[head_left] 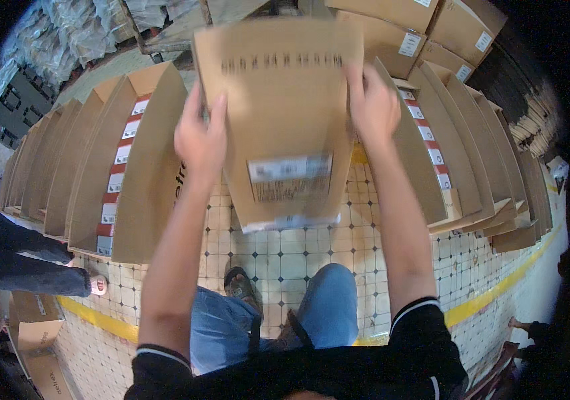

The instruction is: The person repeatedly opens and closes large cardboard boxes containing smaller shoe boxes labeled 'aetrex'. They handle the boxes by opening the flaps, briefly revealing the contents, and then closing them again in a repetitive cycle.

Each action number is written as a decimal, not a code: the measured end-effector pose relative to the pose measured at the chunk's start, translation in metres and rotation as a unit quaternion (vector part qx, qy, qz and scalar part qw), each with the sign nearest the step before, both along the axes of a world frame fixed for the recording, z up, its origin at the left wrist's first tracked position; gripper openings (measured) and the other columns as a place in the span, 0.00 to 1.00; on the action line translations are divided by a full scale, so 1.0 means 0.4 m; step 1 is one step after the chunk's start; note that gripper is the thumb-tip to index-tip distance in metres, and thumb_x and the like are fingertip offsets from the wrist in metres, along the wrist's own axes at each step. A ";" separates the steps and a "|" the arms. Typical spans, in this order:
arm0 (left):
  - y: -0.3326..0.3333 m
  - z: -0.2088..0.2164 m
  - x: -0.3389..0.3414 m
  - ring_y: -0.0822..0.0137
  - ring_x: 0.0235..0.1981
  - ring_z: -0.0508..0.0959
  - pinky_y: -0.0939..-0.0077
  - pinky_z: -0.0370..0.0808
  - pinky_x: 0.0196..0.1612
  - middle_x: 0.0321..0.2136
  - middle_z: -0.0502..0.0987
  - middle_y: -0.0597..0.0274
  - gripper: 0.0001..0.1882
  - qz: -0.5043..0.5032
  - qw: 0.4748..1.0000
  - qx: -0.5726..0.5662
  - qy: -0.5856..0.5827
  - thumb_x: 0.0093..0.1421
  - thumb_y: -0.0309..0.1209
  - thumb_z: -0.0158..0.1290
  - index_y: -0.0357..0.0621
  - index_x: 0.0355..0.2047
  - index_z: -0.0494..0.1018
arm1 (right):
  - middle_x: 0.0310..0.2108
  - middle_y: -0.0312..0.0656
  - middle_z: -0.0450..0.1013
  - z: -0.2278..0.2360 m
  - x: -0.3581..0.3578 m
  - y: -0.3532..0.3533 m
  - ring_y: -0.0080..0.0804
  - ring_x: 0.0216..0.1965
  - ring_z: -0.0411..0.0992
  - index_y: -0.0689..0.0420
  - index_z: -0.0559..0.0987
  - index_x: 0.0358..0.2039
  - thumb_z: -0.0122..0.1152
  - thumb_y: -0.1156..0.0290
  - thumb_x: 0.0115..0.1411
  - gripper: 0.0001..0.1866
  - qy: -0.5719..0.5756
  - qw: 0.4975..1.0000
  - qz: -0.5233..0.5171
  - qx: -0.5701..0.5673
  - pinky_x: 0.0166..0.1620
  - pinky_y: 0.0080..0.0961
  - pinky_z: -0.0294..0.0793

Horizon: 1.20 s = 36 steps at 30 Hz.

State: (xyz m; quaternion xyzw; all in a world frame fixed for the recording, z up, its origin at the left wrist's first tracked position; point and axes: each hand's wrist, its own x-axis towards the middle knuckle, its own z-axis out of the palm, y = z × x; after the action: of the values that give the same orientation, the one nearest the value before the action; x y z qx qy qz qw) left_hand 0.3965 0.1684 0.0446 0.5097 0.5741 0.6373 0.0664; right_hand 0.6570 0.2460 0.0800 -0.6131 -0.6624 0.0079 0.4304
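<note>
A tall brown cardboard carton [285, 120] is held up in front of me between both hands, slightly smeared by motion. It has dark printing near its top and a label on its lower part. My left hand [203, 133] grips its left edge, with the thumb on the face towards me. On the opposite edge my right hand [373, 103] grips it the same way, its thumb near the printing. The fingers behind the carton's edges are partly hidden. Below the carton, tiled floor shows between my arms.
At left an open carton [148, 180] holds a row of red and white boxes [115, 180], with more open cartons beyond it. A similar row of open cartons [455, 133] stands at right. Closed cartons [391, 40] are stacked behind. Another person's leg [31, 273] is at far left.
</note>
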 end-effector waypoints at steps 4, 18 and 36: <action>0.237 0.139 -0.065 0.48 0.46 0.78 0.60 0.72 0.51 0.42 0.80 0.47 0.33 0.055 0.994 -0.002 0.098 0.62 0.51 0.50 0.47 0.63 0.64 | 0.38 0.57 0.77 0.185 -0.090 0.230 0.57 0.45 0.74 0.47 0.81 0.46 0.37 0.35 0.63 0.33 -0.048 0.998 -0.045 -0.012 0.48 0.47 0.72; 0.405 0.185 -0.137 0.49 0.46 0.78 0.56 0.73 0.49 0.43 0.80 0.52 0.34 0.115 0.983 -0.046 0.133 0.58 0.61 0.50 0.61 0.61 0.66 | 0.50 0.50 0.74 0.231 -0.125 0.420 0.50 0.54 0.71 0.44 0.77 0.54 0.32 0.29 0.60 0.40 -0.072 0.994 -0.072 -0.029 0.56 0.44 0.68; 0.407 0.183 -0.155 0.53 0.50 0.77 0.59 0.71 0.53 0.48 0.79 0.57 0.35 0.080 0.989 -0.020 0.126 0.58 0.58 0.53 0.56 0.61 0.67 | 0.49 0.51 0.75 0.233 -0.130 0.397 0.51 0.53 0.71 0.45 0.78 0.52 0.31 0.30 0.61 0.39 -0.076 0.995 -0.059 -0.021 0.55 0.46 0.69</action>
State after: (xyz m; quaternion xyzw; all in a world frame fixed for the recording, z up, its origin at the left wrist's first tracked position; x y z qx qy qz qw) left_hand 0.3347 0.3313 0.1179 0.5368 0.6296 0.5597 -0.0478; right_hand 0.6049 0.4046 0.1733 -0.6592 -0.6552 -0.0499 0.3657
